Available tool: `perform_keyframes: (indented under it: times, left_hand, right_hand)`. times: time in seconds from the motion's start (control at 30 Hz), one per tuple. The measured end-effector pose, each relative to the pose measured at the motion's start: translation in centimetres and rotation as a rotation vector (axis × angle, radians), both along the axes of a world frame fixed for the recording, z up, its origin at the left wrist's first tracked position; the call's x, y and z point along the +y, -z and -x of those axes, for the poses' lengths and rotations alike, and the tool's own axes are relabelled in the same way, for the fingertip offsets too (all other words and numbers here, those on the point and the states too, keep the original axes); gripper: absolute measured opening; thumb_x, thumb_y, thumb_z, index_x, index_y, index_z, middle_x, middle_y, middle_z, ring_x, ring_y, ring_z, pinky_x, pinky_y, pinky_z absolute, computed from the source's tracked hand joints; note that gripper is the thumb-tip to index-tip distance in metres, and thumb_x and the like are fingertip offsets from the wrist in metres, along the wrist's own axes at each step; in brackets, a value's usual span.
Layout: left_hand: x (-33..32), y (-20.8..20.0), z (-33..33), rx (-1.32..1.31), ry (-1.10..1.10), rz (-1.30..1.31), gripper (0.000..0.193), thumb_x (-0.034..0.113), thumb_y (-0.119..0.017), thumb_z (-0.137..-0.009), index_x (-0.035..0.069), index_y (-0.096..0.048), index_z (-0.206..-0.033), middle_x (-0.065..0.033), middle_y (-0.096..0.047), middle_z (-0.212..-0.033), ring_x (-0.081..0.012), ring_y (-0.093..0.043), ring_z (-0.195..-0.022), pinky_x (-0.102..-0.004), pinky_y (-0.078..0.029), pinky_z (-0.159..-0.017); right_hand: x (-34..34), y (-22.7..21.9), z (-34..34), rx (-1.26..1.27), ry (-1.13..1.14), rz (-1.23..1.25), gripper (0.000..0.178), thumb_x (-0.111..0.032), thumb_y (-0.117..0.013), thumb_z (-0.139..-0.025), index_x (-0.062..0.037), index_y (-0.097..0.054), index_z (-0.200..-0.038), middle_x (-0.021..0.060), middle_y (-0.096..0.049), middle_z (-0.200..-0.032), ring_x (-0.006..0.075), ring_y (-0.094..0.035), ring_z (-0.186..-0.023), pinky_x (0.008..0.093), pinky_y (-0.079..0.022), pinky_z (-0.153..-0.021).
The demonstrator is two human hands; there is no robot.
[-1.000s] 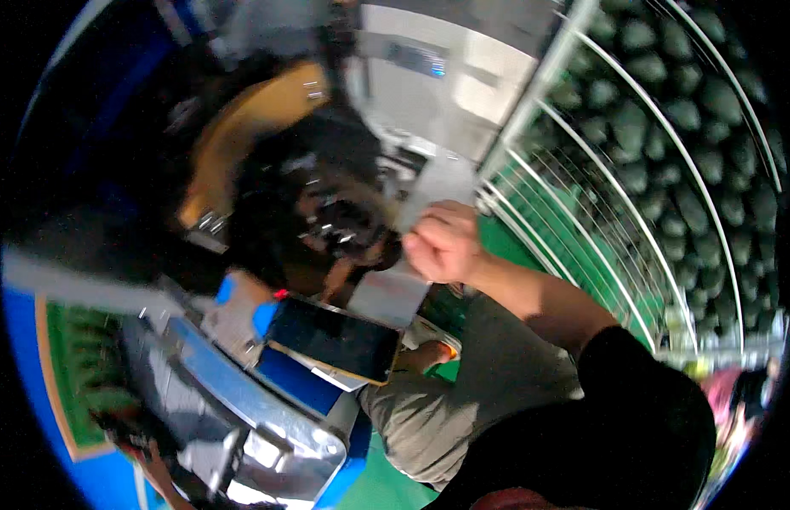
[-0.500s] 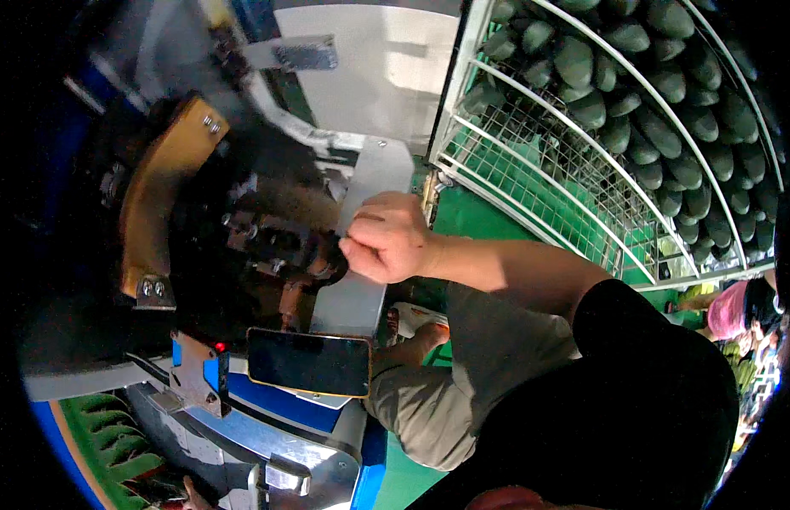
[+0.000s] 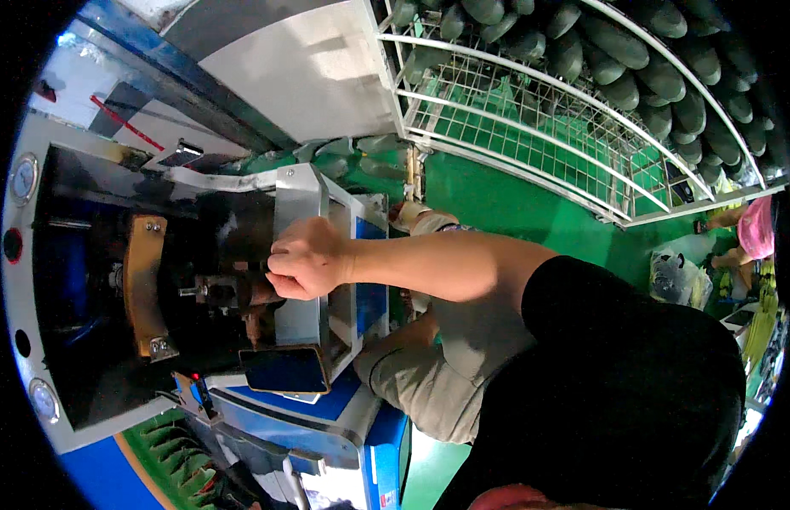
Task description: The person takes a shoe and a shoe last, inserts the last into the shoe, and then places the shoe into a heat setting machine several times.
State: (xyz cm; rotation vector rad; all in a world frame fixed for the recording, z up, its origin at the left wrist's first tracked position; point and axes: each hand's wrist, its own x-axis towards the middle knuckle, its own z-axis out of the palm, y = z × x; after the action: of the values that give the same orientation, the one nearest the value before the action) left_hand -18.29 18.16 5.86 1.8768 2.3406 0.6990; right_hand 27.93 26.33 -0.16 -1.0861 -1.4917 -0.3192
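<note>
My right hand (image 3: 308,259) is closed with its fingers curled, over the grey metal plate (image 3: 298,321) at the near side of a machine. What lies inside the fingers, if anything, is hidden. Just left of the fist is a dark clamp-like mechanism (image 3: 221,291) with a brownish part close to the fingers. Farther left stands a curved tan bar (image 3: 145,285) with screwed metal ends. A dark-screened smartphone (image 3: 284,371) sits below the fist, by the machine's front. My left hand is out of view.
At the upper right, a white wire rack (image 3: 531,161) holds many dark rounded, shoe-shaped pieces (image 3: 612,47). Gauges (image 3: 24,180) line the machine frame at the left. A small box with a red light (image 3: 195,393) stands beside the phone. Another person in pink (image 3: 755,228) is far right.
The view has swung, so the machine and gauges show more fully and my right hand appears farther left. The hand stays closed by the metal plate.
</note>
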Motion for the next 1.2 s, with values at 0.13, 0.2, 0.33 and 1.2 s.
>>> perform_keyframes:
  times: [0.13, 0.2, 0.33, 1.2]
  left_hand:
    - [-4.8, -0.2, -2.6, -0.096, 0.013, 0.032, 0.084, 0.053, -0.082, -0.071, -0.008, -0.056, -0.123, -0.0183, -0.068, -0.109, -0.0283, -0.062, -0.092, -0.0418, -0.052, -0.084]
    - [-5.5, 0.2, -3.2, -0.137, 0.031, 0.082, 0.087, 0.054, -0.082, -0.07, -0.008, -0.055, -0.124, -0.0188, -0.068, -0.11, -0.0292, -0.063, -0.093, -0.0425, -0.052, -0.084]
    - [-11.1, 0.4, -0.9, -0.177, -0.095, 0.16, 0.092, 0.057, -0.084, -0.068, -0.008, -0.054, -0.126, -0.0198, -0.067, -0.112, -0.0309, -0.063, -0.094, -0.0438, -0.052, -0.085]
    - [-17.2, 0.7, -1.5, -0.637, -0.429, -0.377, 0.064, 0.024, -0.084, -0.077, -0.008, -0.058, -0.126, -0.0167, -0.067, -0.116, -0.0279, -0.063, -0.092, -0.0391, -0.054, -0.087]
  right_hand:
    - [0.3, -0.3, 0.7, 0.026, -0.016, -0.009, 0.026, -0.017, -0.068, -0.072, -0.0109, -0.05, -0.054, 0.0054, -0.052, -0.054, 0.0264, -0.058, -0.05, 0.0399, -0.045, -0.044]
    - [-0.1, -0.1, -0.6, 0.043, 0.01, -0.005, 0.027, -0.019, -0.068, -0.073, -0.0109, -0.052, -0.053, 0.0062, -0.055, -0.053, 0.0283, -0.06, -0.05, 0.0418, -0.049, -0.045]
    - [0.5, -0.1, 0.2, 0.038, -0.009, 0.005, 0.027, -0.02, -0.068, -0.074, -0.0107, -0.052, -0.053, 0.0068, -0.055, -0.052, 0.0287, -0.06, -0.049, 0.043, -0.049, -0.045]
    - [-6.8, -0.3, 1.3, 0.424, -0.038, 0.06, 0.026, -0.01, -0.068, -0.083, -0.0033, -0.062, -0.107, 0.0158, -0.061, -0.104, 0.0359, -0.06, -0.097, 0.0449, -0.051, -0.08]
